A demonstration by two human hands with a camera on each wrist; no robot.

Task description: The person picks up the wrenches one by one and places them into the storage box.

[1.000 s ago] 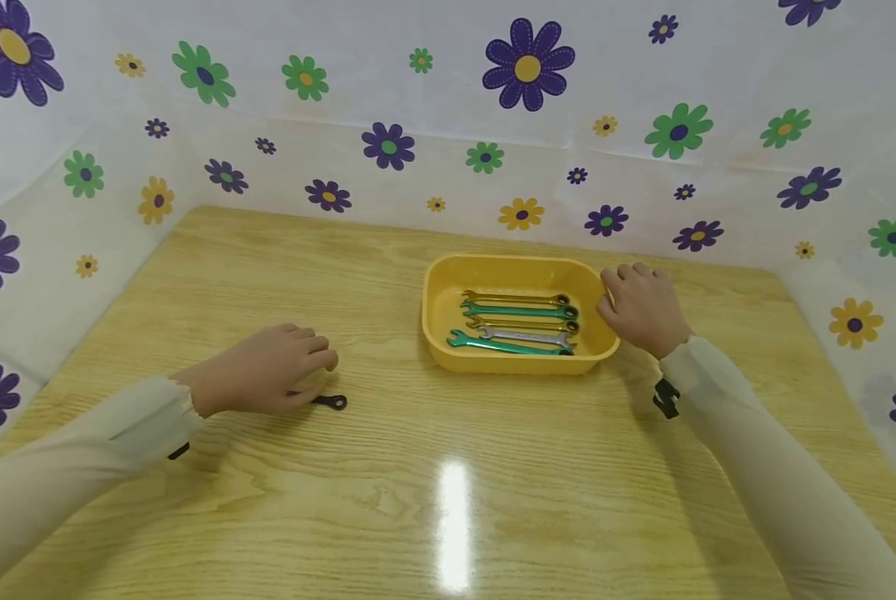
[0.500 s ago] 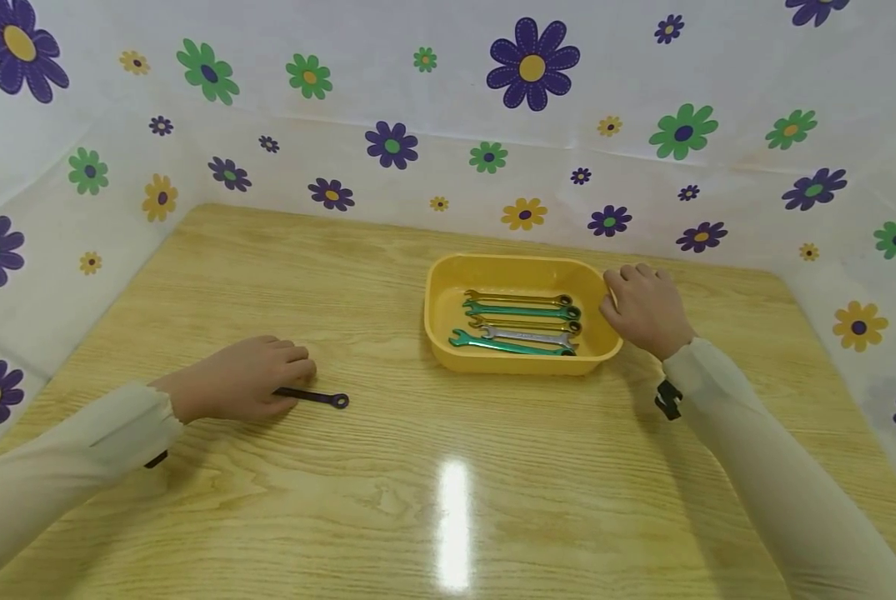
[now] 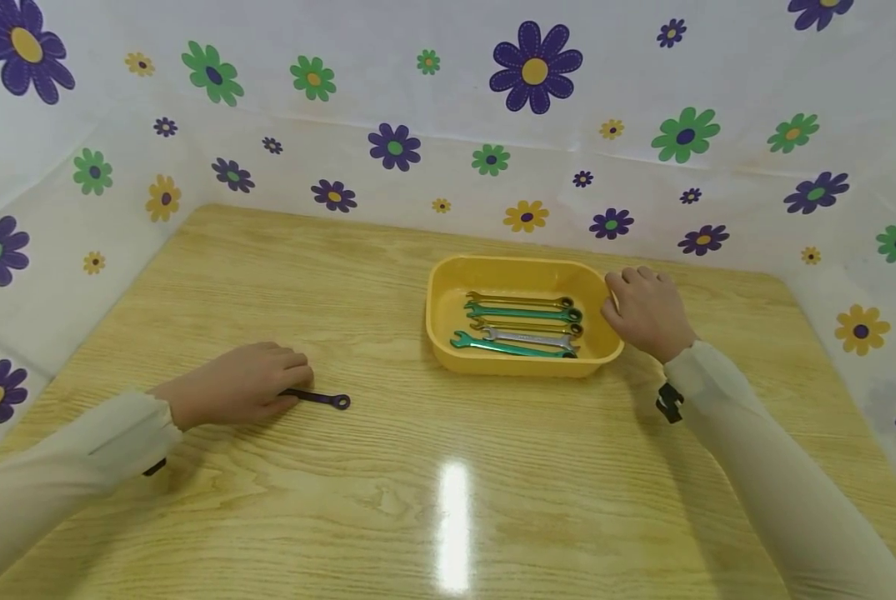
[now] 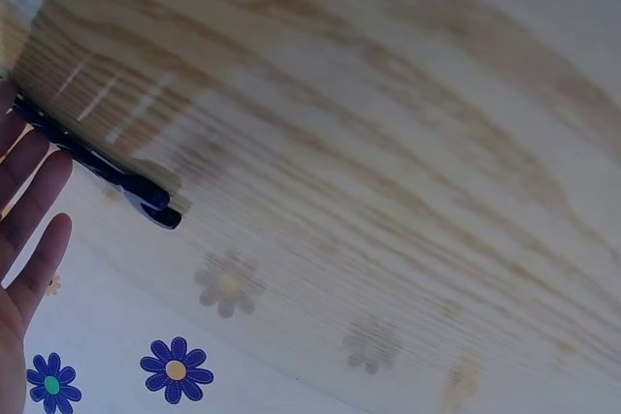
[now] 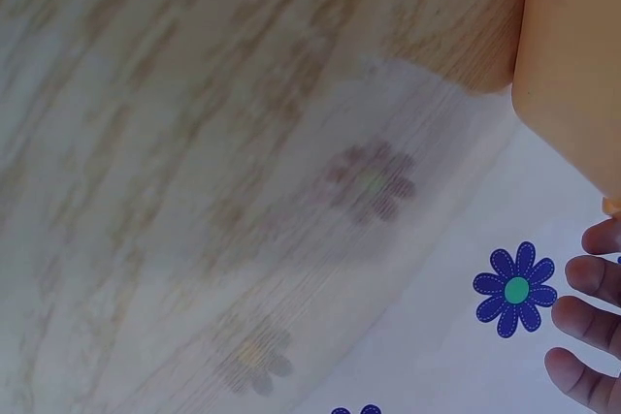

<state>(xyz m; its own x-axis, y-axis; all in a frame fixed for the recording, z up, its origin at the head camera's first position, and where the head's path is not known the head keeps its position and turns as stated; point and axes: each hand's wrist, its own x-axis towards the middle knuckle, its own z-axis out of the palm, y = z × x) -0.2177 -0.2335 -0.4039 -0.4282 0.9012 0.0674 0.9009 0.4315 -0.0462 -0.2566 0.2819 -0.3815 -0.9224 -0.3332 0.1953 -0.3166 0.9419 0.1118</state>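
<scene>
My left hand holds a dark purple-black combination wrench low over the table at the left. Its ring end sticks out to the right of the fingers, and in the left wrist view the open end of the wrench shows past the fingertips. My right hand grips the right rim of a yellow plastic basin. Inside the basin lie several wrenches side by side: gold ones, green ones such as the front green wrench, and a silver wrench. The right thumb's contact is partly hidden.
The wood-grain table carries the basin toward its back right. A white cloth with printed flowers hangs behind the table and along both sides. A bright light reflection lies on the tabletop at the front.
My left hand has moved left and down along the dark wrench, exposing more of its ring end, and now holds it. The right hand and basin have stayed in place.
</scene>
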